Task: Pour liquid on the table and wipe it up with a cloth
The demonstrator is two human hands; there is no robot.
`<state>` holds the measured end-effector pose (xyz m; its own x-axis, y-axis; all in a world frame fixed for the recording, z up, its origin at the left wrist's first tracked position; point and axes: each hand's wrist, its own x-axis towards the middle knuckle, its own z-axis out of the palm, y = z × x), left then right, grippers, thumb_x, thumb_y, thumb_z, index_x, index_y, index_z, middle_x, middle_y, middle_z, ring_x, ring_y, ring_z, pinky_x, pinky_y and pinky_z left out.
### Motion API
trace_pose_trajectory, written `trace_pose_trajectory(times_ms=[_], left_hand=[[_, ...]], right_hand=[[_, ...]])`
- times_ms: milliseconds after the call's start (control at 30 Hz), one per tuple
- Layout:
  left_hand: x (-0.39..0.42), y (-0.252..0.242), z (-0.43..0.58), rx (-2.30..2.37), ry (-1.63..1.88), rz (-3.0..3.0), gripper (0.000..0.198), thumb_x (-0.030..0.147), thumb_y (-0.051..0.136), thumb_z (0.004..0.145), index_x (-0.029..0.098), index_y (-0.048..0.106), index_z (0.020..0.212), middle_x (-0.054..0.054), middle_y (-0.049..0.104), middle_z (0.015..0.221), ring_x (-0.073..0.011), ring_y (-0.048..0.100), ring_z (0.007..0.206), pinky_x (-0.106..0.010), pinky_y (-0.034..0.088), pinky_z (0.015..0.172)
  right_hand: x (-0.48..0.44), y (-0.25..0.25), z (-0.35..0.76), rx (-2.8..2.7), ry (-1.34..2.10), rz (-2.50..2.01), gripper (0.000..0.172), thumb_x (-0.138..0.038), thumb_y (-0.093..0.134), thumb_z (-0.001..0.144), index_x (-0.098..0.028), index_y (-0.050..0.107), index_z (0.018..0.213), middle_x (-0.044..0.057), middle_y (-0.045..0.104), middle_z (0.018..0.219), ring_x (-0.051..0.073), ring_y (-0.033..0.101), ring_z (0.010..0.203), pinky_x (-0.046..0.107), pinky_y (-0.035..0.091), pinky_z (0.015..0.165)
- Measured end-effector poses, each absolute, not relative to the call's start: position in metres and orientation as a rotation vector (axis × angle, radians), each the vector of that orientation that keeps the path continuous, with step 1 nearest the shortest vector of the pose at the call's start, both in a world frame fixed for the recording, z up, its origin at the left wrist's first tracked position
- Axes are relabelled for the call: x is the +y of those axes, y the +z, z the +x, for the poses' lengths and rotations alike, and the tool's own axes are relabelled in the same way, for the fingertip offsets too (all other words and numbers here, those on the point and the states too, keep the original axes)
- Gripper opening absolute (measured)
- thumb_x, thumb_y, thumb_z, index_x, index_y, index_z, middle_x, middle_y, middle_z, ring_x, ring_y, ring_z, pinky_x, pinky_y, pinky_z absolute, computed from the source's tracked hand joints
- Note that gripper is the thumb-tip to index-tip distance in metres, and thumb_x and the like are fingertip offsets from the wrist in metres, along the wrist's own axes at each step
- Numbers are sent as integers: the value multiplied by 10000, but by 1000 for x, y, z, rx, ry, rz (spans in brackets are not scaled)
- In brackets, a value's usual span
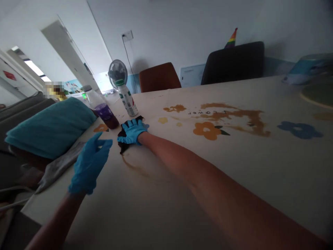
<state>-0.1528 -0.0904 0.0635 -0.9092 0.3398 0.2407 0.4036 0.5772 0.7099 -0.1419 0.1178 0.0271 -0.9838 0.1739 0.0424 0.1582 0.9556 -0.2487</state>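
Both my hands wear blue gloves. My right hand (133,131) reaches far across the white table (182,180) and presses down on a dark cloth (123,146), fingers curled over it. A brown smear (134,167) trails on the table just behind the cloth. My left hand (90,163) hovers above the table's left edge, fingers loosely apart, holding nothing. Larger brown spill stains (241,116) spread across the flower-print tablecloth to the right.
A dark purple cup (106,116), a clear bottle (92,97) and a small fan on a white bottle-shaped stand (124,88) stand beyond the cloth. A teal cushion (52,126) and grey rag (59,166) lie left. Two chairs (159,77) stand at the far side.
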Motion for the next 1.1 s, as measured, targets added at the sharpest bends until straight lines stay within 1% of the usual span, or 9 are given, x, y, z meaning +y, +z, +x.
trace_pose_trajectory(times_ms=[100, 233, 333, 500, 667, 800, 967, 1033, 1100], left_hand=[[-135, 42, -151, -2836, -1229, -387, 600, 484, 677, 810, 210, 629, 1341, -41, 724, 1006, -208, 641, 768, -357, 538, 761], [-143, 34, -156, -2849, -1401, -313, 442, 396, 623, 797, 164, 695, 1165, -63, 734, 1041, -174, 602, 718, -312, 518, 706], [-138, 35, -159, -2817, -1429, -357, 426, 386, 632, 787, 150, 696, 1135, -70, 731, 1035, -157, 584, 699, -286, 494, 669], [-139, 29, -166, -2802, -1407, -393, 431, 347, 596, 794, 133, 665, 1161, -59, 719, 946, -146, 554, 642, -278, 472, 630], [-141, 28, -166, -2806, -1330, -394, 327, 271, 565, 788, 131, 665, 1066, -50, 700, 912, -154, 572, 682, -285, 476, 689], [-141, 32, -164, -2827, -1226, -380, 261, 273, 560, 790, 139, 655, 993, -34, 649, 803, -181, 567, 693, -314, 464, 741], [-142, 32, -165, -2862, -1093, -429, 134, 295, 547, 781, 181, 611, 747, -27, 540, 658, -219, 528, 681, -353, 451, 766], [-144, 32, -165, -2864, -1072, -451, 139, 294, 541, 785, 184, 600, 723, -32, 536, 665, -224, 528, 695, -359, 453, 778], [-145, 33, -163, -2865, -1071, -469, 139, 278, 540, 795, 172, 619, 754, -33, 546, 683, -224, 532, 713, -362, 453, 795]], right_hand=[[101, 29, -139, -3054, 404, -250, 967, -685, 526, 928, -108, 277, 1663, 217, 233, 1709, 463, 189, 1556, 686, 90, 1248], [79, 30, -120, -3054, 446, -197, 985, -667, 551, 917, -107, 252, 1670, 217, 206, 1717, 450, 157, 1572, 681, 87, 1252], [66, 30, -97, -3074, 438, -126, 975, -682, 508, 939, -108, 229, 1677, 190, 197, 1727, 423, 143, 1582, 659, 72, 1266], [54, 27, -46, -3073, 415, 67, 942, -696, 456, 962, -103, 263, 1667, 160, 262, 1715, 371, 169, 1589, 598, 64, 1291], [55, 25, 22, -3050, 497, 143, 896, -661, 475, 972, -121, 290, 1663, 155, 267, 1709, 361, 170, 1595, 583, 94, 1292], [68, 26, 93, -3043, 544, 184, 891, -666, 482, 974, -124, 303, 1659, 153, 261, 1706, 347, 160, 1599, 560, 90, 1299], [94, 28, 198, -3054, 573, 107, 889, -663, 474, 983, -123, 282, 1663, 144, 249, 1708, 328, 129, 1606, 544, 57, 1304], [104, 30, 243, -3052, 576, 42, 870, -649, 485, 986, -145, 280, 1664, 133, 245, 1710, 327, 136, 1605, 563, 56, 1302], [114, 32, 287, -3072, 553, -57, 848, -642, 488, 991, -177, 272, 1667, 115, 228, 1717, 330, 146, 1603, 592, 68, 1298]])
